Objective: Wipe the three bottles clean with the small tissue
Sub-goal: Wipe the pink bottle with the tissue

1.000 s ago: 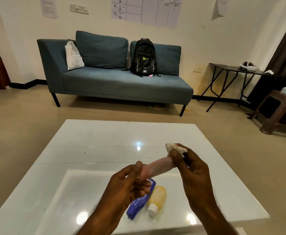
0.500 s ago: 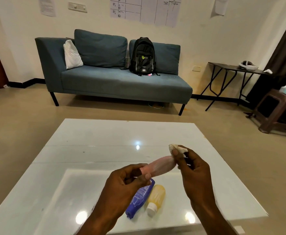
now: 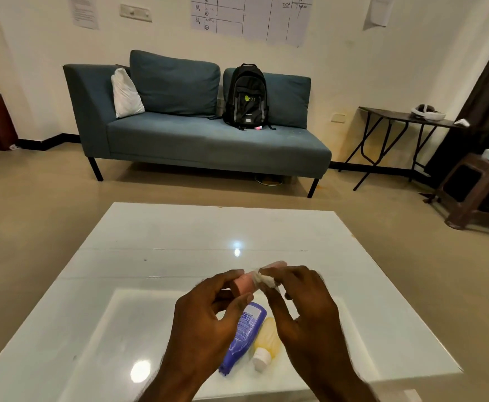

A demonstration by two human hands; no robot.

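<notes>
pink bottle mid-wipe above the table

my left hand [image 3: 208, 323] pinches the pink bottle [image 3: 243, 285] by its near end; my right hand [image 3: 304, 309] pinches the small tissue [image 3: 263, 278] against its side. a loose pinch could drop it onto the blue bottle [image 3: 244, 335] and yellow bottle [image 3: 268, 336] lying just below on the white table [image 3: 179, 242]. a sofa [image 3: 196, 140] stands well beyond.

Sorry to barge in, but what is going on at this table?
A person is wiping a pink bottle with a tissue. The left hand holds the bottle by one end above the white table, and the right hand pinches the tissue against it. A blue bottle and a yellow bottle lie side by side on the table below.
</notes>
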